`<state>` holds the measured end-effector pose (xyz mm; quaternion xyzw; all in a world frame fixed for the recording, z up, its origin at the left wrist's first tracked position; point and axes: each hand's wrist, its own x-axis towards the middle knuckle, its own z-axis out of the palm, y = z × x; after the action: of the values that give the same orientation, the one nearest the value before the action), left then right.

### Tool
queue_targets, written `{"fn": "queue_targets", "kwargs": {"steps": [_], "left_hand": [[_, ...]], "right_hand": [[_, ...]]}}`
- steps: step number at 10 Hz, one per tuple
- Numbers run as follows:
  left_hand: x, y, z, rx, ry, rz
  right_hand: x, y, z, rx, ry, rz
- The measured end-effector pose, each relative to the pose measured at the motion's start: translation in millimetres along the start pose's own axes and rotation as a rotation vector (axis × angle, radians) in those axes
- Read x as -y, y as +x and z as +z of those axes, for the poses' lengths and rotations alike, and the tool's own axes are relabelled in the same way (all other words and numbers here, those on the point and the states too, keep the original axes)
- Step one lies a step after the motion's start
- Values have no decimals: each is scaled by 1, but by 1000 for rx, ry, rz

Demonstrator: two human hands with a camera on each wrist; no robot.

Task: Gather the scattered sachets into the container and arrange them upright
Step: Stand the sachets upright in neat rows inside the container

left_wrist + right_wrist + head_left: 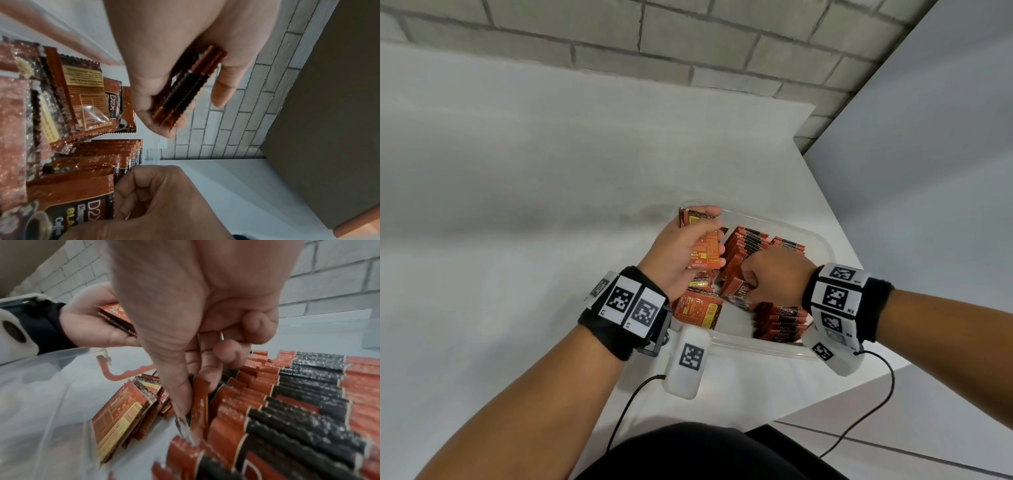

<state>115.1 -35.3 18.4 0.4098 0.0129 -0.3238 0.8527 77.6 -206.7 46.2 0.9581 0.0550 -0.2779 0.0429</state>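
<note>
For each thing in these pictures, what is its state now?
Left hand: grips a small stack of sachets.
Right hand: pinches one sachet.
Sachet rows: upright in the container.
Loose sachets: lying flat.
Clear container: open, partly filled.

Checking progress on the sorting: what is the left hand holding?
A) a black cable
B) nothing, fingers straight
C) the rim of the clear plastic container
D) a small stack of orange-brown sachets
D: the left hand grips a small stack of orange-brown sachets above the clear plastic container.
</note>
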Motion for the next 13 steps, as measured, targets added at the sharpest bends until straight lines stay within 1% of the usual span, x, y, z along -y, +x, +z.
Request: {"fn": "queue_targets", "kwargs": {"steps": [1, 2, 4, 10, 13], "left_hand": [[0, 0, 0, 2, 2, 2], [0, 0, 0, 2, 2, 1], [-1, -1, 1, 3, 9, 3], [-3, -3, 3, 4, -4, -12], [-3, -3, 3, 9, -2, -15]], "right_hand": [[2, 1, -2, -60, -65, -2], [2, 2, -3, -87, -115, -1], [0, 4, -2, -68, -174, 7], [-9, -1, 1, -127, -52, 41], [-8, -2, -3, -125, -25, 77]]}}
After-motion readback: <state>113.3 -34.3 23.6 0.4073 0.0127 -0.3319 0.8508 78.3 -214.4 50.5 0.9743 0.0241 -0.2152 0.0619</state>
